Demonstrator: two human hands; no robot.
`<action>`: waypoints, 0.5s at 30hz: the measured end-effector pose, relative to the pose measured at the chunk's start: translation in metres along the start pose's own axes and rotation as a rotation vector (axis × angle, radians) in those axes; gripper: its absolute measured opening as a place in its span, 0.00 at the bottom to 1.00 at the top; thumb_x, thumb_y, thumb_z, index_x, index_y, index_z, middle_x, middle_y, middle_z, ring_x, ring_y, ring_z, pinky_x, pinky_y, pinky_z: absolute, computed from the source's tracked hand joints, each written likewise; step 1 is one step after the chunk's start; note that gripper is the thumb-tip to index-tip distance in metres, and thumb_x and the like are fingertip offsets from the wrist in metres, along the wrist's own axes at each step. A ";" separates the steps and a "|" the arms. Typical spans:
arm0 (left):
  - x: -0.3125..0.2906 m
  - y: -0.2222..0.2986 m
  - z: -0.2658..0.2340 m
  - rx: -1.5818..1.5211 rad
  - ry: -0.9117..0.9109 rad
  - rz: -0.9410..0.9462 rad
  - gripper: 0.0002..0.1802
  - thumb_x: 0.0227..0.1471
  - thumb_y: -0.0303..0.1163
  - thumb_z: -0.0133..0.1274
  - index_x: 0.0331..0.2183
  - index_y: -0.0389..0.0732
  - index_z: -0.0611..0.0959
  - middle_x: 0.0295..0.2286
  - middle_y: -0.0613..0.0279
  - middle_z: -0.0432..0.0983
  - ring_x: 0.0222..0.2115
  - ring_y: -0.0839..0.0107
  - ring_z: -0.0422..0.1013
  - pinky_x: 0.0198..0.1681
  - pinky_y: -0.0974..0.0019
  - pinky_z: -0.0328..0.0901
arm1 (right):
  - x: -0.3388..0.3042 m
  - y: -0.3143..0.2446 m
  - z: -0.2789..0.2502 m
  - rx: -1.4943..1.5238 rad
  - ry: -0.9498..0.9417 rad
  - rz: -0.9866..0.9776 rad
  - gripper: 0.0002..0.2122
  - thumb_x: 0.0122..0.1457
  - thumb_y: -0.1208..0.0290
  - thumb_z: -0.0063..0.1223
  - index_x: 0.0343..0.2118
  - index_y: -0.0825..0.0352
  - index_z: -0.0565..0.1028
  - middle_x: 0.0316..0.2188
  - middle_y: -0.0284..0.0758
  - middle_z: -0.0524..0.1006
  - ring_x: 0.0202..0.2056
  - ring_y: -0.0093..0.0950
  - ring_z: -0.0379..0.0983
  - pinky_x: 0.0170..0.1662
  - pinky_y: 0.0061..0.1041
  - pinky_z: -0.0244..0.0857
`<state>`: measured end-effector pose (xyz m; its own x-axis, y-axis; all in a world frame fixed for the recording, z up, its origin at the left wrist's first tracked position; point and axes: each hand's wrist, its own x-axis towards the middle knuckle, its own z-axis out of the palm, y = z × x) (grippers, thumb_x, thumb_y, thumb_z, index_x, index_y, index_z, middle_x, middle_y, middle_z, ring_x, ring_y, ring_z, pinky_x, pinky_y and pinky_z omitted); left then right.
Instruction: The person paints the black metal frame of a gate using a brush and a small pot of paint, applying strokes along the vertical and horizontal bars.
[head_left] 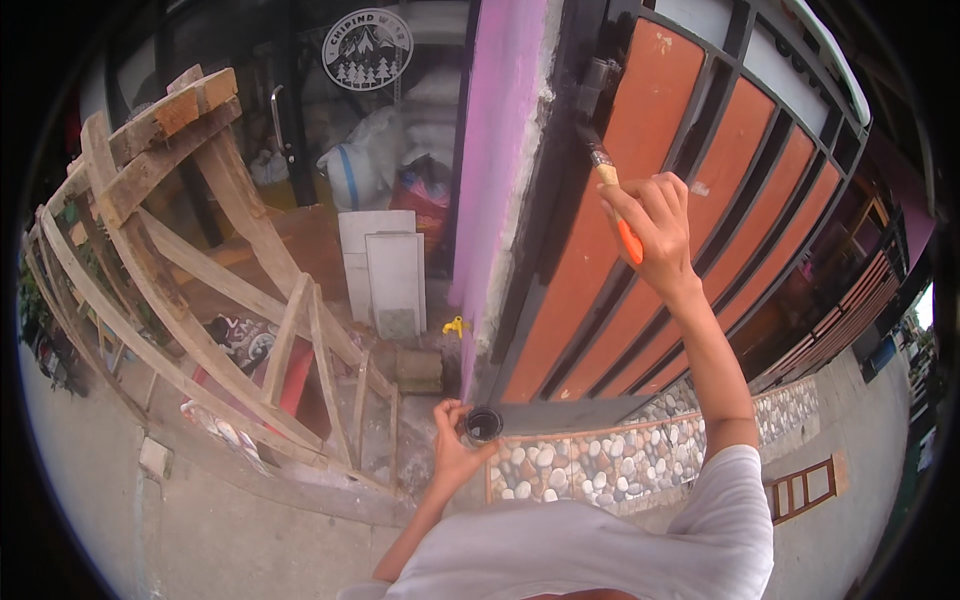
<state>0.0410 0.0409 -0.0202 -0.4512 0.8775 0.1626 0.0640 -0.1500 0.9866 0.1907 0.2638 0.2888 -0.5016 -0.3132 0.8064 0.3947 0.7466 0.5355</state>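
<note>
My right hand [652,225] is raised and closed round a paintbrush [607,172] with a pale and orange handle. Its dark, paint-wet bristles meet or nearly meet the black upright post [560,170] at the edge of a gate. Orange panels [650,95] fill the gate between black bars. Lower down, my left hand [458,450] grips a small round can [484,425] holding dark paint, its open top facing up. The can is near the foot of the post.
A wooden trestle frame [165,255] stands at the left. Beside the post rises a purple wall edge [505,130] with a yellow tap [456,326]. White boards [395,275] lean by the glass front. Pebbled paving [600,465] borders the gate; a small brown wooden frame [803,490] lies at the right.
</note>
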 end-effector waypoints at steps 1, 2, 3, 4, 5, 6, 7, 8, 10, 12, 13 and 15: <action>0.002 -0.002 0.000 -0.011 -0.004 0.021 0.49 0.35 0.27 0.71 0.53 0.37 0.55 0.45 0.51 0.69 0.48 0.64 0.70 0.55 0.62 0.65 | -0.003 0.001 0.004 -0.002 -0.005 0.000 0.12 0.49 0.75 0.66 0.37 0.64 0.79 0.26 0.29 0.72 0.29 0.26 0.66 0.42 0.31 0.60; 0.003 -0.004 -0.001 -0.022 -0.009 0.041 0.50 0.35 0.27 0.71 0.53 0.37 0.55 0.45 0.51 0.69 0.48 0.64 0.70 0.55 0.62 0.65 | -0.005 0.002 0.008 -0.013 0.026 0.004 0.12 0.49 0.76 0.66 0.38 0.64 0.79 0.27 0.29 0.73 0.29 0.26 0.67 0.42 0.31 0.60; 0.003 -0.004 -0.002 -0.025 -0.013 0.039 0.50 0.35 0.27 0.71 0.53 0.37 0.55 0.45 0.51 0.69 0.48 0.64 0.70 0.55 0.62 0.65 | -0.008 0.002 0.011 -0.025 0.056 0.008 0.13 0.49 0.76 0.67 0.39 0.64 0.79 0.27 0.28 0.73 0.30 0.25 0.68 0.43 0.31 0.60; 0.004 -0.001 -0.004 -0.023 -0.021 0.034 0.50 0.35 0.27 0.71 0.53 0.37 0.55 0.45 0.50 0.69 0.48 0.64 0.70 0.55 0.62 0.65 | -0.009 0.001 0.014 -0.027 0.055 0.007 0.13 0.49 0.76 0.67 0.39 0.64 0.79 0.27 0.28 0.73 0.30 0.25 0.68 0.43 0.31 0.60; 0.004 0.000 -0.006 -0.021 -0.030 0.029 0.50 0.35 0.27 0.71 0.53 0.37 0.55 0.45 0.50 0.69 0.49 0.64 0.69 0.55 0.62 0.65 | -0.009 -0.001 0.017 -0.043 0.100 0.042 0.12 0.49 0.77 0.66 0.38 0.64 0.79 0.27 0.28 0.75 0.29 0.24 0.69 0.43 0.31 0.60; 0.005 -0.001 -0.008 -0.024 -0.033 0.029 0.50 0.35 0.27 0.71 0.53 0.37 0.55 0.45 0.50 0.69 0.49 0.64 0.69 0.55 0.62 0.65 | -0.010 -0.003 0.019 -0.061 0.144 0.077 0.11 0.50 0.77 0.66 0.37 0.64 0.80 0.27 0.28 0.76 0.29 0.23 0.70 0.43 0.31 0.60; 0.005 -0.003 -0.010 0.001 -0.032 0.019 0.49 0.35 0.27 0.71 0.53 0.36 0.55 0.45 0.50 0.69 0.49 0.64 0.69 0.55 0.62 0.65 | -0.009 -0.007 0.021 -0.063 0.144 0.076 0.11 0.50 0.77 0.66 0.37 0.64 0.80 0.27 0.28 0.76 0.29 0.23 0.70 0.43 0.31 0.60; 0.006 -0.004 -0.012 0.025 -0.032 0.009 0.49 0.35 0.26 0.71 0.52 0.36 0.55 0.45 0.50 0.69 0.49 0.64 0.69 0.55 0.62 0.65 | -0.010 -0.012 0.023 -0.048 0.197 0.141 0.09 0.51 0.78 0.65 0.36 0.65 0.81 0.26 0.28 0.77 0.27 0.22 0.71 0.44 0.31 0.61; 0.006 -0.003 -0.016 0.018 -0.046 0.002 0.49 0.35 0.27 0.71 0.52 0.36 0.55 0.45 0.50 0.69 0.49 0.64 0.69 0.55 0.61 0.65 | -0.009 -0.022 0.024 -0.038 0.245 0.207 0.08 0.52 0.78 0.64 0.35 0.65 0.81 0.25 0.29 0.79 0.25 0.21 0.71 0.45 0.31 0.62; 0.006 -0.002 -0.020 0.009 -0.064 -0.007 0.49 0.35 0.27 0.70 0.52 0.36 0.55 0.45 0.50 0.69 0.49 0.64 0.70 0.56 0.61 0.65 | -0.007 -0.031 0.025 0.072 0.395 0.404 0.05 0.54 0.78 0.63 0.33 0.67 0.82 0.23 0.29 0.80 0.21 0.20 0.70 0.46 0.32 0.65; 0.006 -0.002 -0.023 0.014 -0.078 -0.009 0.49 0.35 0.27 0.70 0.53 0.36 0.55 0.46 0.50 0.69 0.49 0.63 0.70 0.56 0.61 0.65 | -0.006 -0.037 0.024 0.100 0.416 0.476 0.04 0.55 0.78 0.63 0.33 0.70 0.82 0.21 0.30 0.80 0.21 0.20 0.72 0.49 0.32 0.66; 0.006 -0.002 -0.029 0.022 -0.095 -0.015 0.49 0.35 0.27 0.70 0.53 0.36 0.55 0.46 0.50 0.68 0.49 0.62 0.70 0.56 0.61 0.65 | -0.001 -0.042 0.029 0.136 0.440 0.528 0.04 0.55 0.78 0.63 0.32 0.72 0.81 0.21 0.32 0.81 0.22 0.20 0.75 0.50 0.33 0.67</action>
<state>0.0125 0.0334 -0.0220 -0.3657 0.9190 0.1473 0.0775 -0.1277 0.9888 0.1523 0.2497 0.2586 0.0999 -0.0757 0.9921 0.3852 0.9223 0.0315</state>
